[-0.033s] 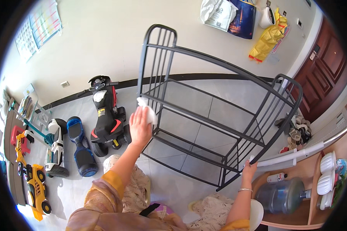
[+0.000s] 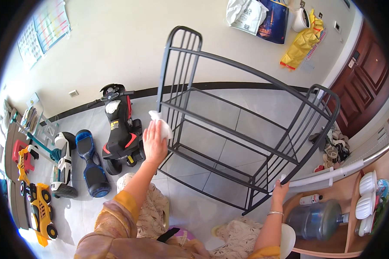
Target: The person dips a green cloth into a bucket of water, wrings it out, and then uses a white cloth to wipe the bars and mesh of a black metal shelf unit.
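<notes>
We face 1 black tubular metal rack (image 2: 229, 132), tilted between our 2 hands. At its left end, our left hand (image 2: 154, 144) holds 1 crumpled white cloth (image 2: 166, 129), fingers nearly straight; our right hand's (image 2: 281, 190) fingers grasp its near right corner. Left of it: 1 black-and-red toy motorcycle (image 2: 119, 125).

Panelled door (image 2: 363, 75), reddish-brown, framed in white. To the door's left, a cream wall (image 2: 121, 47) is edged with black skirting (image 2: 229, 85); below the door's level, grey floor tiles (image 2: 97, 211) and wooden shelving (image 2: 352, 233) are seen.
</notes>
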`<state>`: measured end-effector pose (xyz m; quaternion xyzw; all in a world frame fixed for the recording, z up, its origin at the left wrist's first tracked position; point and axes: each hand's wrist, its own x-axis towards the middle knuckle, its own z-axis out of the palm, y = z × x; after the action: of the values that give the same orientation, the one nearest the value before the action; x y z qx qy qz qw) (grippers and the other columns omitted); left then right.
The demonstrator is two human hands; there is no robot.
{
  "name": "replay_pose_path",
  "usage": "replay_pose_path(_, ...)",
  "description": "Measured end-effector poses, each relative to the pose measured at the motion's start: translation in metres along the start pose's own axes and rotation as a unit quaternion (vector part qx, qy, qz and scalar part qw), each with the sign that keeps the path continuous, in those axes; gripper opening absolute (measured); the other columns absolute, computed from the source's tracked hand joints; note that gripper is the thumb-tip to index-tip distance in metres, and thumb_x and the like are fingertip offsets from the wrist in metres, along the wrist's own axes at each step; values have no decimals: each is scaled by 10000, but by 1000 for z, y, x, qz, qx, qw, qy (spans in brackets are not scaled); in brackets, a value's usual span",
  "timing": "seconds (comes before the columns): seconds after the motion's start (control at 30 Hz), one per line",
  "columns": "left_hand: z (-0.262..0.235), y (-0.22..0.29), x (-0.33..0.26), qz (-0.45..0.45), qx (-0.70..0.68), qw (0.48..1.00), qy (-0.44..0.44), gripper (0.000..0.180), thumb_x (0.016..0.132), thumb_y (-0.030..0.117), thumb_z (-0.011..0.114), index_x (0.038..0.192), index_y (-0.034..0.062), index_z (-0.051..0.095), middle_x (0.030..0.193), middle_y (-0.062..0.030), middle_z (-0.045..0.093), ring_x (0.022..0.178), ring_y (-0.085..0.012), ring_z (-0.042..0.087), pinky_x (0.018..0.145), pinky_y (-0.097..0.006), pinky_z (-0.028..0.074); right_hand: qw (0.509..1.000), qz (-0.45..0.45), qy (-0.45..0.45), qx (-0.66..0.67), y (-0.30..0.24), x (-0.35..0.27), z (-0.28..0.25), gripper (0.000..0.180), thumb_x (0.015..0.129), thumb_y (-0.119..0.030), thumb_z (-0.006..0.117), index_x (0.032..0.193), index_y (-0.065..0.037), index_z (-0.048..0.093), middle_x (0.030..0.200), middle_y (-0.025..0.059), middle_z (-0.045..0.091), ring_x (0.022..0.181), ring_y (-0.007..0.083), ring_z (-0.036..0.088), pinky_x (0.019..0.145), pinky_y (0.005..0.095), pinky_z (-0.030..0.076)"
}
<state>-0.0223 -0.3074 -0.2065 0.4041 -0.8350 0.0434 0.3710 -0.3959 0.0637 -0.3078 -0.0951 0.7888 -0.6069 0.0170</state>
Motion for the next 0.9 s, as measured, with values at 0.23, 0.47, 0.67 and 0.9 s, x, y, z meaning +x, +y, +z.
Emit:
replay_pose_path(0.23, 37, -11, -15, -19, -50, 994, -91, 730, 729, 116, 629, 1403, 33, 364, 1389, -219, 423, 1269, -355, 427, 1052, -454, 330, 992, 12, 105, 67, -1, -12, 14, 485, 738, 103, 472, 1207, 12, 554, 1055, 68, 594, 927, 163, 543, 856, 285, 432)
replay_pose_path(0.47, 53, 41, -53, 214, -156, 924, -277, 517, 799, 275, 658, 1272, 105, 533, 1267, -93, 574, 1213, -250, 516, 1047, -462, 352, 988, 28, 123, 84, -14, -34, 11, 444, 758, 69, 478, 1189, 11, 567, 1005, 86, 623, 889, 192, 574, 839, 322, 461)
replay_pose_path(0.67, 55, 73, -78, 228, -166, 923, -263, 490, 734, 180, 702, 1203, 107, 583, 1202, -92, 606, 1174, -271, 542, 1011, -442, 401, 993, -8, 113, 42, -25, -46, 13, 410, 728, 47, 499, 1133, 37, 556, 905, 74, 585, 798, 185, 533, 770, 326, 451)
replay_pose_path(0.9, 44, 92, -107, 259, -159, 924, -230, 185, 747, 101, 605, 926, 95, 651, 964, -74, 665, 901, -254, 632, 792, -377, 514, 984, 126, 87, 93, -22, -68, 1, 395, 755, 55, 502, 1137, 18, 594, 871, 12, 568, 744, 98, 497, 635, 244, 406)
